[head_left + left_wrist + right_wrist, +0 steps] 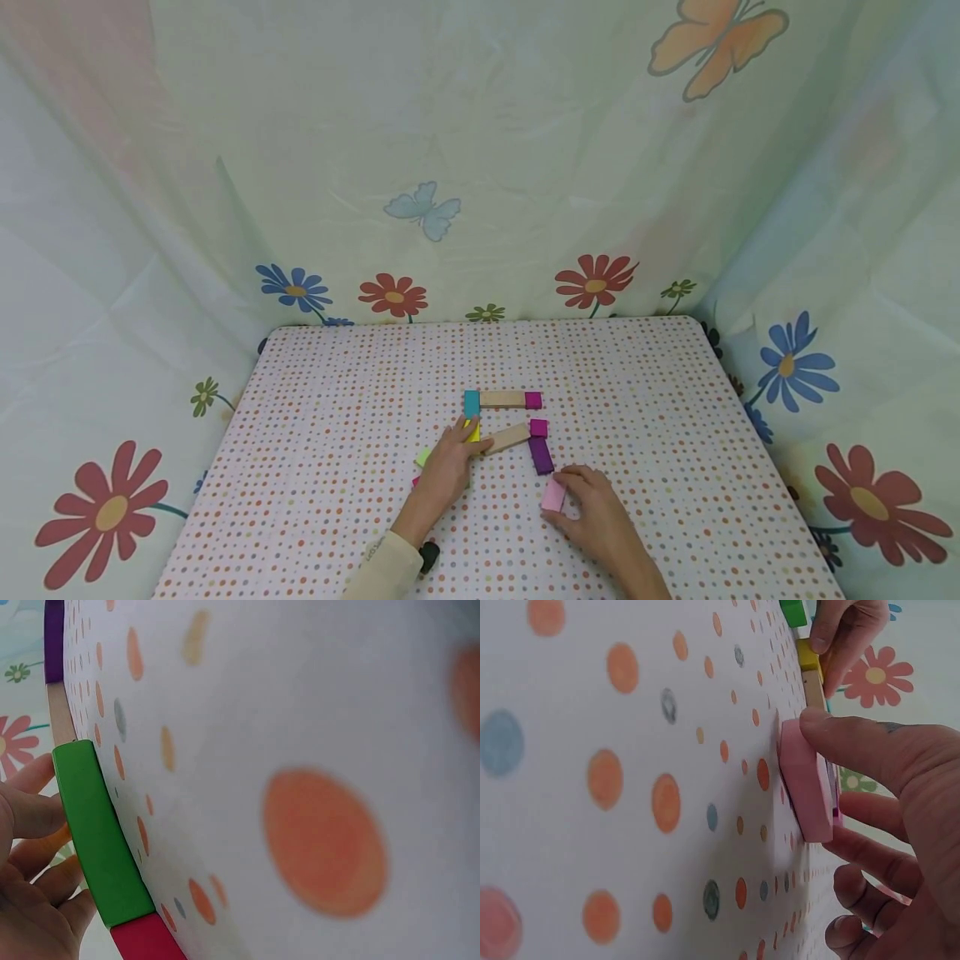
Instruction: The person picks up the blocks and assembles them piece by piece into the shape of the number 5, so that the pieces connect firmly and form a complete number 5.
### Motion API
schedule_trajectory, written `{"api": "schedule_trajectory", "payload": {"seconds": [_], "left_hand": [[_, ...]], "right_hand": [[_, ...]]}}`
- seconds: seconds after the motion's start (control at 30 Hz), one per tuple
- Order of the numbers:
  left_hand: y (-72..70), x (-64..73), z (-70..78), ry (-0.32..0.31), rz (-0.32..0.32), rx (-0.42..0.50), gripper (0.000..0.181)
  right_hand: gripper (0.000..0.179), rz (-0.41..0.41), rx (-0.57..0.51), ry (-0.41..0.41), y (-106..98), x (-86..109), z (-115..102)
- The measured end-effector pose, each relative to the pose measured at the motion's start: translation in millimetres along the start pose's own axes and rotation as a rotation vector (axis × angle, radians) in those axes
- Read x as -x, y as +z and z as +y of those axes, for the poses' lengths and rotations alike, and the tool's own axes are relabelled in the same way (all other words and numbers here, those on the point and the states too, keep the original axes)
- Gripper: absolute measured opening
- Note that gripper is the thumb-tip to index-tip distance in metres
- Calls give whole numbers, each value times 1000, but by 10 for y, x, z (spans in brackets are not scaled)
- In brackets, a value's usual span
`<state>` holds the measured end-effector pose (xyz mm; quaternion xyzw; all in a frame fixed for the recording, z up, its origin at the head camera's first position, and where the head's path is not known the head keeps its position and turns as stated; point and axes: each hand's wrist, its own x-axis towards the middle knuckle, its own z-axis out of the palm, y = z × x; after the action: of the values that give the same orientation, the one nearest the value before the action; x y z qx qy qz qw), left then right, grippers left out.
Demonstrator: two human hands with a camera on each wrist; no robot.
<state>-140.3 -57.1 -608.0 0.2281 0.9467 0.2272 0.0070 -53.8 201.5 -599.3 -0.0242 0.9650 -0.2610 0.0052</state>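
My left hand (pixel 447 461) pinches a yellow block (pixel 472 432) between thumb and fingers; the hand covers part of it. A wooden block (pixel 507 438) slants up from there to a magenta block (pixel 538 427). Below the magenta piece lies a purple block (pixel 541 457). My right hand (pixel 594 508) grips a pink block (pixel 553 495) just under the purple one, thumb on its near end and fingers at the far end. In the right wrist view that pink block (pixel 808 780) lies on the table. A green block (pixel 101 836) sits beside the left hand, touching a red-pink block (pixel 148 941).
Behind the hands, a teal block (pixel 471 403), a second wooden block (pixel 502 400) and another magenta block (pixel 533 401) form a row. A dotted cloth covers the table (pixel 337 400). Flowered curtains (pixel 480 125) enclose its back and sides.
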Motion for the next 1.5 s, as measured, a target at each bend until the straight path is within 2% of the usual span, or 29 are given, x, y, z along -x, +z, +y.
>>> {"api": "schedule_trajectory", "payload": {"seconds": [0.2, 0.53, 0.87, 1.27, 1.5], "left_hand": [[10, 5, -7, -6, -2, 6, 48], [15, -7, -11, -9, -4, 3, 49], [14, -6, -1, -17, -9, 7, 48], [20, -2, -6, -6, 6, 7, 46], [26, -9, -13, -8, 8, 14, 46]], "right_hand": [[55, -25, -8, 22, -34, 17, 51], [45, -16, 18, -6, -15, 33, 73], [48, -24, 8, 23, -3, 49, 31], [48, -8, 40, -2, 62, 6, -34], [49, 37, 58, -9, 85, -2, -66]]}}
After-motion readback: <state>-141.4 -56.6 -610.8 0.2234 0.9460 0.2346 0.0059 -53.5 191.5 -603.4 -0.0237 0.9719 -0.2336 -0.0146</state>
